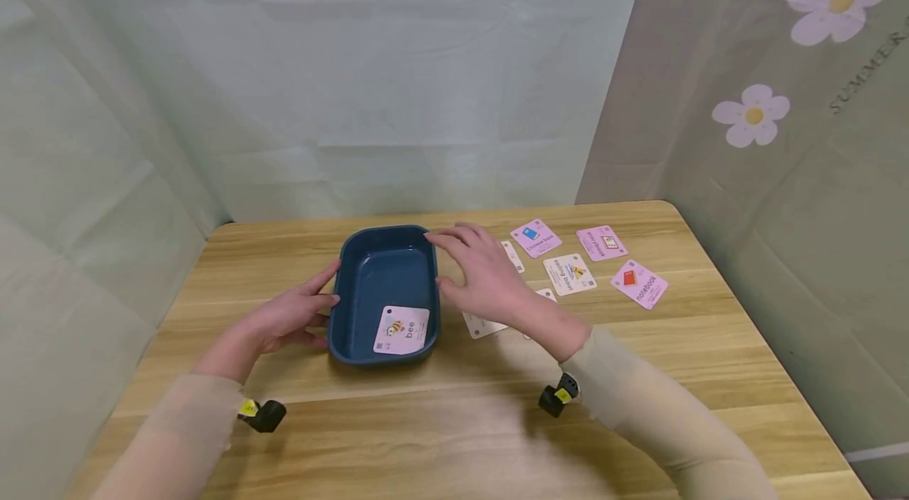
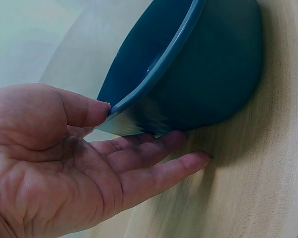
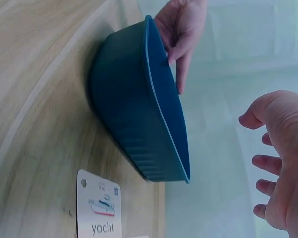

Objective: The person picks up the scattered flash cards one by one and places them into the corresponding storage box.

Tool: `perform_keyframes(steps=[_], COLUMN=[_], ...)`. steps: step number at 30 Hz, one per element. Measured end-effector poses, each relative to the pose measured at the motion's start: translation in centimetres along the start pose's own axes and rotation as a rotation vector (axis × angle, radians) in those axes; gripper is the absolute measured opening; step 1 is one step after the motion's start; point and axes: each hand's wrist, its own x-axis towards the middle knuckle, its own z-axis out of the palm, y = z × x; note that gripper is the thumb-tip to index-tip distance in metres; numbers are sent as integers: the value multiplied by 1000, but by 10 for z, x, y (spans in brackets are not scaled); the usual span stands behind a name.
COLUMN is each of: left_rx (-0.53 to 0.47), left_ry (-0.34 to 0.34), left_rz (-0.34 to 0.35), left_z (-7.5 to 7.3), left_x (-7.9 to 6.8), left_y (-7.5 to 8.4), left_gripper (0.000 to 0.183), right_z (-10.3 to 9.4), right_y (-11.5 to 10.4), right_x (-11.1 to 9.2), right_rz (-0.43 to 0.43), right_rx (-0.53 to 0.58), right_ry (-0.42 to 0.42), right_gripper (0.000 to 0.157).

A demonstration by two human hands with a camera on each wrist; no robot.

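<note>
A deep blue rectangular tray [image 1: 383, 275] stands on the wooden table, with a "bee" card [image 1: 401, 330] lying face up in its near right corner. At its left side is my left hand [image 1: 294, 315]; in the left wrist view the thumb tip touches the rim while the extended fingers lie low along the outer wall. My right hand [image 1: 486, 275], fingers spread and gently bent, hovers by the right rim and holds nothing. The right wrist view shows this hand apart from the tray. Below it a "yacht" card [image 3: 100, 203] rests on the table.
Right of the tray lie a "sailing boat" card [image 1: 570, 274], a "Chinese book" card [image 1: 536, 238], a "storybook" card [image 1: 601, 243] and a "notebook" card [image 1: 639, 285]. My right hand and wrist partly cover other white cards. Pale curtains [image 1: 412, 74] hang behind the table.
</note>
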Motion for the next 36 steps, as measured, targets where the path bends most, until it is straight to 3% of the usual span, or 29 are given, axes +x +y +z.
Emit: perform_keyframes(steps=[11,36], left_rx=[-6,5], left_ry=[-10,1], left_rz=[1,-5], left_z=[-1,-1], left_x=[2,2], left_y=[0,-1], left_gripper=[72,72], right_z=[-19,-68], right_y=[23,86], right_x=[-11,-60], right_rz=[7,195], right_rx=[-6,-35], right_ry=[60,138], right_gripper=[58,61])
